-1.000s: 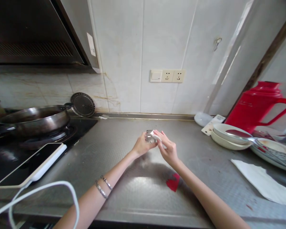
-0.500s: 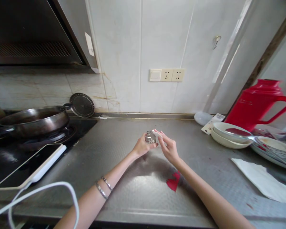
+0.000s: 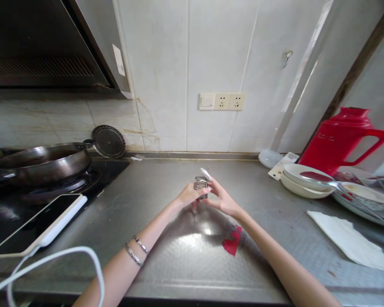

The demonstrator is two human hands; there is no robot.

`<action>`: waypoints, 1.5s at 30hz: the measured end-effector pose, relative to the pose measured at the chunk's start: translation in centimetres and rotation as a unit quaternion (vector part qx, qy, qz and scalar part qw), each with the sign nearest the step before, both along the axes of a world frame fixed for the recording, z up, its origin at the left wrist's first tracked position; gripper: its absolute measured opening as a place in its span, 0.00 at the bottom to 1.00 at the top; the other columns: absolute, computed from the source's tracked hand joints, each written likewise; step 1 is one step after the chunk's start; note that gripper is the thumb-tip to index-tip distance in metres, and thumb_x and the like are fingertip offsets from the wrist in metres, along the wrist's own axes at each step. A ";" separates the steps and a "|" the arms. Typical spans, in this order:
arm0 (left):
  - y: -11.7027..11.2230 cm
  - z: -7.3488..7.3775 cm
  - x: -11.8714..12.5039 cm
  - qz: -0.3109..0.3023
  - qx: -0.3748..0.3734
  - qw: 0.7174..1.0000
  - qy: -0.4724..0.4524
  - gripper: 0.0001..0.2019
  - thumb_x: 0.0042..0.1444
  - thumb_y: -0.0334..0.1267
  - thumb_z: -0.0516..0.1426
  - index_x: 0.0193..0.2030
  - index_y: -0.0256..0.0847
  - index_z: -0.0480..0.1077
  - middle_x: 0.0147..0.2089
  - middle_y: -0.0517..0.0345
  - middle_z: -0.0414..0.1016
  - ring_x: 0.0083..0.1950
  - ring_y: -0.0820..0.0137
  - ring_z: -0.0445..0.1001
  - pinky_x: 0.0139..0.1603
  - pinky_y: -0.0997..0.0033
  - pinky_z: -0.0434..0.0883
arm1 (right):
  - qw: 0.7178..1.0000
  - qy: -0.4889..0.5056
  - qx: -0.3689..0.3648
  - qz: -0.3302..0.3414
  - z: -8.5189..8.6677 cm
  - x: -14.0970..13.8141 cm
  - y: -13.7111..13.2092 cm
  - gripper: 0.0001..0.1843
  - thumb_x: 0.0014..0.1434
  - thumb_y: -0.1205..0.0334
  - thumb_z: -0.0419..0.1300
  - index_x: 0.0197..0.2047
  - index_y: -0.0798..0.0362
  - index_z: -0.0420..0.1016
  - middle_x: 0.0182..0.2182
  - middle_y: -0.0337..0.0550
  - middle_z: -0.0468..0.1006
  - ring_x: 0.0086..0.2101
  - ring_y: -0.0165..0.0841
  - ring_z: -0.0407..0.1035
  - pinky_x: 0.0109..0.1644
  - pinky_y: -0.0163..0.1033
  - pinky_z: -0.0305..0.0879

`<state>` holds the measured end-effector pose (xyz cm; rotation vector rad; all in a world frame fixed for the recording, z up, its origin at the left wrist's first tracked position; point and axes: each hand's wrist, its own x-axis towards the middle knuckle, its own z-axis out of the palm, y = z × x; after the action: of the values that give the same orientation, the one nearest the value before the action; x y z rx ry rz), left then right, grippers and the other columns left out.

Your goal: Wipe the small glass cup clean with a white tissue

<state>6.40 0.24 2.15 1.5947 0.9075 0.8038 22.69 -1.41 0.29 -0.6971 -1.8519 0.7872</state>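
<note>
My left hand (image 3: 188, 196) and my right hand (image 3: 222, 199) meet over the middle of the steel counter (image 3: 166, 238). Both pinch a small shiny silver packet (image 3: 200, 184) held upright between the fingertips. A white strip (image 3: 205, 173) sticks up from its top by my right fingers. Two bracelets (image 3: 136, 249) circle my left wrist. A red scrap (image 3: 232, 243) lies on the counter under my right forearm.
A wok (image 3: 41, 160) sits on the black hob at left, with a phone (image 3: 35, 224) and white cable (image 3: 51, 260) in front. At right stand a red jug (image 3: 342, 138), stacked bowls and plates (image 3: 307, 181) and a white paper napkin (image 3: 348, 241). Wall sockets (image 3: 222, 102) are behind.
The packet has been turned upright and lifted a little. The white strip now points upward from its top. Both hands sit slightly lower and closer together.
</note>
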 end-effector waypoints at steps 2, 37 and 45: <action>-0.1 0.1 0.0 -0.014 -0.004 1.000 0.010 0.23 0.49 0.52 0.60 0.46 0.37 0.72 0.30 0.55 0.73 0.23 0.75 0.68 0.18 0.79 0.65 | 1.000 0.008 -0.017 -0.008 0.0 -0.4 0.0 0.42 0.48 0.63 0.66 0.64 0.47 0.54 0.54 0.48 0.71 0.53 0.41 0.68 0.56 0.48 0.67; 0.1 -2.9 1.0 0.131 0.204 0.970 0.017 0.33 0.37 0.32 0.64 0.51 0.39 0.56 0.43 0.54 0.74 0.38 0.67 0.74 0.34 0.71 0.68 | 0.954 -0.107 0.240 -0.146 0.2 0.0 -0.1 0.18 0.66 0.60 0.49 0.56 0.43 0.71 0.56 0.41 0.72 0.61 0.40 0.57 0.62 0.56 0.59; -0.3 -2.8 1.4 0.151 0.177 0.972 0.004 0.37 0.35 0.27 0.63 0.55 0.40 0.55 0.43 0.55 0.73 0.38 0.68 0.74 0.37 0.69 0.70 | 0.968 -0.039 0.147 -0.199 0.0 -0.2 0.4 0.18 0.67 0.56 0.49 0.35 0.46 0.79 0.49 0.42 0.78 0.60 0.41 0.61 0.57 0.53 0.65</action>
<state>7.77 -0.11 -0.62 1.7884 1.0714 1.2297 22.49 -1.00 0.34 -0.8779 -1.7685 0.2223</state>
